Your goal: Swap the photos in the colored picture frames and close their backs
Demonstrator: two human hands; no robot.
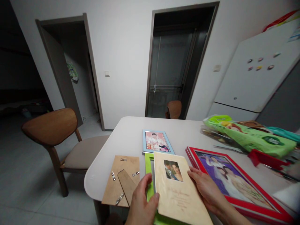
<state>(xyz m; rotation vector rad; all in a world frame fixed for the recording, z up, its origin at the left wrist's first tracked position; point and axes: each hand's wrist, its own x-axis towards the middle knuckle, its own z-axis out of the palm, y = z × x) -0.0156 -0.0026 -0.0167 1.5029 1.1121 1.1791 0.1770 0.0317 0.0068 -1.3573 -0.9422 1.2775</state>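
Note:
A cream sheet (pixel 180 200) with a small photo of two people and faint writing lies tilted over a green picture frame (pixel 148 164). My right hand (pixel 206 187) grips the sheet's right edge, its fingers partly hidden. Beside the left edge is my left hand (pixel 143 200), with thumb and fingers apart and the thumb tip at the sheet's edge. Left of it rests a wooden frame back (pixel 110 187) with metal clips and a stand leg. Behind the sheet lies a light blue picture frame (pixel 144 142) holding a pink photo. To the right is a red picture frame (pixel 243 175) with a wedding photo.
A green plastic package (pixel 248 136) and a red-handled tool (pixel 267 159) crowd the right of the white table (pixel 187 128). One brown chair (pixel 51 125) stands at the left and another chair (pixel 174 109) behind. A white fridge (pixel 255 78) is at the right.

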